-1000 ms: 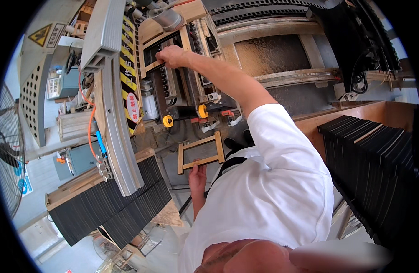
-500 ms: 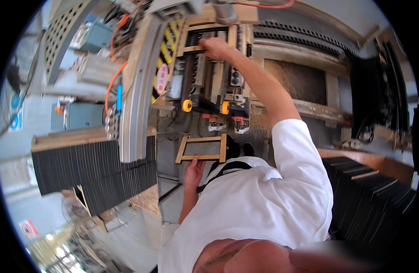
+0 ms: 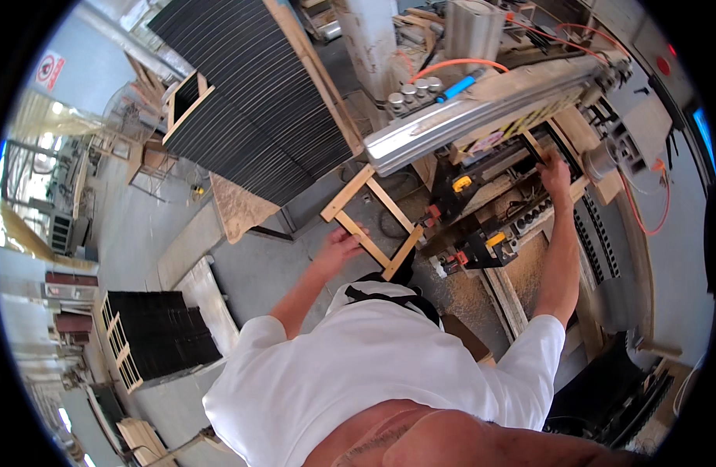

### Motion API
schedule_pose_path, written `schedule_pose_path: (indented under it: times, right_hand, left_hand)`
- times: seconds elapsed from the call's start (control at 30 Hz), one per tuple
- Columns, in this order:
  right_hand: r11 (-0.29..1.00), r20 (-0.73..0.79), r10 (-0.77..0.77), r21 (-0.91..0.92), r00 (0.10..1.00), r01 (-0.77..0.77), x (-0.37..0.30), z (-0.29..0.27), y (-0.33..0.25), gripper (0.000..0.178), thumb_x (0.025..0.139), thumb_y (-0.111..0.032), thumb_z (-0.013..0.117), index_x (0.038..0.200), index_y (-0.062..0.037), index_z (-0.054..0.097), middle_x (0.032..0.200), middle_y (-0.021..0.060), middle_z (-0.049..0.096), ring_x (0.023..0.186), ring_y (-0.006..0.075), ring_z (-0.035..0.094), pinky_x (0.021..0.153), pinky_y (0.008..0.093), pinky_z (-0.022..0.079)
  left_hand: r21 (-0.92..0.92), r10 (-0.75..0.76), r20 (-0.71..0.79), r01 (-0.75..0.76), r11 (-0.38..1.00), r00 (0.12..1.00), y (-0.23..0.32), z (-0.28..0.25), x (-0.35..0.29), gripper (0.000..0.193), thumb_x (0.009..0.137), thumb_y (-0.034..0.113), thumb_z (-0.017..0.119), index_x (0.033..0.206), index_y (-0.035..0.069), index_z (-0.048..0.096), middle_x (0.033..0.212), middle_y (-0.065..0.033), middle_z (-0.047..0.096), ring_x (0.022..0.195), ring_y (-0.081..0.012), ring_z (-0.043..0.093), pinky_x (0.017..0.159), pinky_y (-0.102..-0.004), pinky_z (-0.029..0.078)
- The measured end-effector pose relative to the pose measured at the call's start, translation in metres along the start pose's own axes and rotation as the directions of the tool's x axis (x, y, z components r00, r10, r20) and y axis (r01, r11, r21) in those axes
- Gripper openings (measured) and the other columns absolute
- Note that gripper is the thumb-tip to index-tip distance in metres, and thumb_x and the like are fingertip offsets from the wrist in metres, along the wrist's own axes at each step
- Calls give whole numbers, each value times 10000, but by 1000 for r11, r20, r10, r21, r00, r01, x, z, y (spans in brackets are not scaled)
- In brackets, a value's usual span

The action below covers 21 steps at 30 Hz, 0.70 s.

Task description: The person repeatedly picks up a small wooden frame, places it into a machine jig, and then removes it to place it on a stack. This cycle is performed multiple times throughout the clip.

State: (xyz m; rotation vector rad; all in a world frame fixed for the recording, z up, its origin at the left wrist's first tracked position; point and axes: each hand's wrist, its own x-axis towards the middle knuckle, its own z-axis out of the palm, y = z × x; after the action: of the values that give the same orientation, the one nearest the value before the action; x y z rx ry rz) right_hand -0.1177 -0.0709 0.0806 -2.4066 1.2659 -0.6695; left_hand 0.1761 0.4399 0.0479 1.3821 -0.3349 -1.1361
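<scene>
My left hand [image 3: 338, 251] grips one bar of a small rectangular wooden frame [image 3: 348, 193], fingers at its near edge. The frame is held tilted in front of my waist, with pale wood bars around an open middle. My right arm reaches out to the machine [image 3: 494, 187] at the right. There my right hand [image 3: 556, 173] is closed at the edge of another wooden frame [image 3: 533, 145] lying in the machine bed. The fingertips are partly hidden, but they seem to hold its bar. Black clamp blocks with yellow knobs [image 3: 462, 184] sit between the two hands.
A tall stack of black-edged frames [image 3: 249, 93] stands at the upper left, beside a metal beam [image 3: 420, 134] that crosses above the machine. Another black stack [image 3: 159, 335] lies at the lower left. Sawdust [image 3: 482, 311] covers the floor under the machine.
The view has swung left, so the machine now lies to the right and the stack ahead. My left hand still holds its frame, which is now turned at a slant. My right hand stays at the machine.
</scene>
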Motion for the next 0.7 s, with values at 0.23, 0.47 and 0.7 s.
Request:
schedule_pose_path:
  times: [0.23, 0.47, 0.7]
  right_hand:
    - [994, -31, 79, -69, 996, -81, -7, -1, -10, 361, 759, -171, 737, 1089, -82, 624, 1022, 141, 700, 971, 370, 646, 794, 460, 506]
    - [970, -138, 34, -236, 990, -66, -7, -11, -53, 227, 822, -212, 697, 980, -57, 651, 961, 148, 697, 909, 376, 649, 777, 466, 504]
    - [950, -430, 84, 306, 899, 57, -74, -5, -217, 169, 911, -119, 644, 994, 28, 647, 870, 104, 674, 793, 147, 613, 730, 290, 494]
  left_hand:
    - [154, 316, -59, -304, 940, 947, 146, -74, -93, 342, 946, 158, 587, 1260, 27, 552, 1137, -101, 658, 1069, -208, 632, 910, -343, 520]
    - [128, 703, -194, -693, 709, 684, 301, -207, -125, 352, 970, 234, 560, 1197, -35, 542, 1076, -148, 669, 995, -195, 655, 870, -293, 535]
    - [-1, 600, -228, -616, 788, 767, 415, -373, -25, 286, 976, 134, 516, 1157, -86, 542, 1096, -192, 648, 1053, -292, 645, 946, -384, 529]
